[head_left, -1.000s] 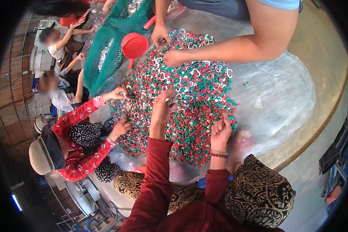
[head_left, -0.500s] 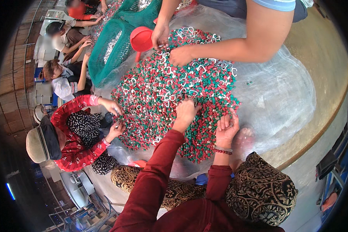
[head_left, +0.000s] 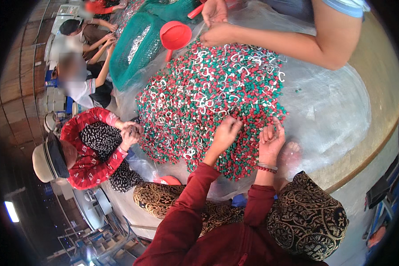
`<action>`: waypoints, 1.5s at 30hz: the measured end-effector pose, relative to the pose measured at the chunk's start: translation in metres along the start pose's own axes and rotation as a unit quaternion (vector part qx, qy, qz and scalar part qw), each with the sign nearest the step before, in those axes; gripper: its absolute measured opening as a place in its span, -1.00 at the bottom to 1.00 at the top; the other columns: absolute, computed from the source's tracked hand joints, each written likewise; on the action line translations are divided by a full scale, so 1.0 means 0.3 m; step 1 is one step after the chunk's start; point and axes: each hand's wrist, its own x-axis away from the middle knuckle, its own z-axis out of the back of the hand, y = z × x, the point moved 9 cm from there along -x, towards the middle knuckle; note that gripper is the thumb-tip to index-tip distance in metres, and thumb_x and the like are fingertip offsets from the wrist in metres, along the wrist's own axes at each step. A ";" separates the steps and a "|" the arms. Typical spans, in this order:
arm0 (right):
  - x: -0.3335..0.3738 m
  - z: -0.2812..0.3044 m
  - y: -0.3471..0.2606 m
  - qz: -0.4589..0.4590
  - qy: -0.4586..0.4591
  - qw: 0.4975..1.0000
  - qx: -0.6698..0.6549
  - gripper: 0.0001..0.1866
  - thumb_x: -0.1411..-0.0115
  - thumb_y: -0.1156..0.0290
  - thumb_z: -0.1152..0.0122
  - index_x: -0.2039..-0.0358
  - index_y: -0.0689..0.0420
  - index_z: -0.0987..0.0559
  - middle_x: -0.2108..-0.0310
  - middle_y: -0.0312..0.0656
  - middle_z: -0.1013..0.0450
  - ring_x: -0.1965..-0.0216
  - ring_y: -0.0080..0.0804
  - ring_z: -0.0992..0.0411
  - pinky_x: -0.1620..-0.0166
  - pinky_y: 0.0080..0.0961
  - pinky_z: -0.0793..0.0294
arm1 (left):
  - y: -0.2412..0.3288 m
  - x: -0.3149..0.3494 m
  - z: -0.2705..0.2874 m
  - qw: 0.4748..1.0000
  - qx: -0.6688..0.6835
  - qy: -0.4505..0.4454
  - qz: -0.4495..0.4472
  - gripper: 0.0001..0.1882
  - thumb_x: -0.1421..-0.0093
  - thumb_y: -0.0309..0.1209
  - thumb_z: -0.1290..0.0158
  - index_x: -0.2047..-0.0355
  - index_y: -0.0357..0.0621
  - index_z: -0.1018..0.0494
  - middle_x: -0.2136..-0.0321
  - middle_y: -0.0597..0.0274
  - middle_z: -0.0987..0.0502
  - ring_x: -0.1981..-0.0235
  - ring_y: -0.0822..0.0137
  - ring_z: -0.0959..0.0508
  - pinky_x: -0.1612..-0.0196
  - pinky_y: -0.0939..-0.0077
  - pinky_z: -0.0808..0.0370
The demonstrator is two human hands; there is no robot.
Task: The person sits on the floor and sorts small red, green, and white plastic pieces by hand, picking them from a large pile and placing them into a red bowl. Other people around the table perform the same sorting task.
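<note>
A wide heap of small red, green and white pebble-like pieces (head_left: 208, 106) lies on a translucent plastic sheet. Pale C-shaped and ring-shaped pieces (head_left: 204, 101) are scattered through it. My left hand (head_left: 227, 133) hovers over or touches the heap's near part, fingers curled together in a pinch; what they hold, if anything, is too small to name. To its right, my right hand (head_left: 271, 138) is turned palm up at the heap's near right edge. Its fingers are bent inward, and I cannot make out anything in them.
Across the heap, a co-worker's hands (head_left: 217, 29) meet near its far edge. Another person's hands (head_left: 131, 133) are together at the left edge. A red dipper (head_left: 175, 35) and green net bags (head_left: 131, 48) lie beyond. The plastic sheet (head_left: 323, 106) extends right; a bare foot (head_left: 291, 153) rests nearby.
The view has shifted a little. My left hand has curled its fingers tighter and come nearer my right. The co-worker opposite has drawn both hands back from the heap; the left person's hands have come together.
</note>
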 end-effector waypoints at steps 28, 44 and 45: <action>0.058 -0.048 0.184 -0.176 -0.065 0.980 0.071 -0.54 -0.18 0.36 0.02 -0.10 0.22 -0.32 0.34 -0.14 -0.45 0.30 -0.33 -0.43 0.25 -0.41 -0.46 | -0.044 -0.104 0.221 0.982 0.030 -0.005 0.185 -0.69 -0.06 -0.23 -0.08 0.59 -0.27 -0.40 0.56 0.02 -0.44 0.50 0.09 -0.50 0.42 0.24 -0.41; 0.065 -0.048 0.183 -0.210 -0.088 0.973 -0.040 -0.78 -0.26 0.26 -0.02 0.29 0.15 -0.50 0.62 -0.31 -0.31 0.56 -0.51 -0.29 0.58 -0.60 -0.27 | -0.049 -0.091 0.116 0.945 -0.327 0.002 -0.023 -0.74 -0.08 -0.39 -0.11 0.20 -0.14 -0.46 0.32 0.11 -0.49 0.22 0.07 -0.51 0.19 0.30 -0.47; 0.075 -0.080 0.181 -0.214 -0.127 0.965 -0.078 -0.79 -0.27 0.29 0.00 0.28 0.15 -0.49 0.66 -0.33 -0.25 0.60 -0.53 -0.24 0.61 -0.63 -0.22 | -0.099 -0.075 0.105 0.942 -0.336 -0.013 -0.023 -0.74 -0.07 -0.39 -0.12 0.20 -0.12 -0.45 0.30 0.12 -0.48 0.19 0.06 -0.49 0.17 0.29 -0.46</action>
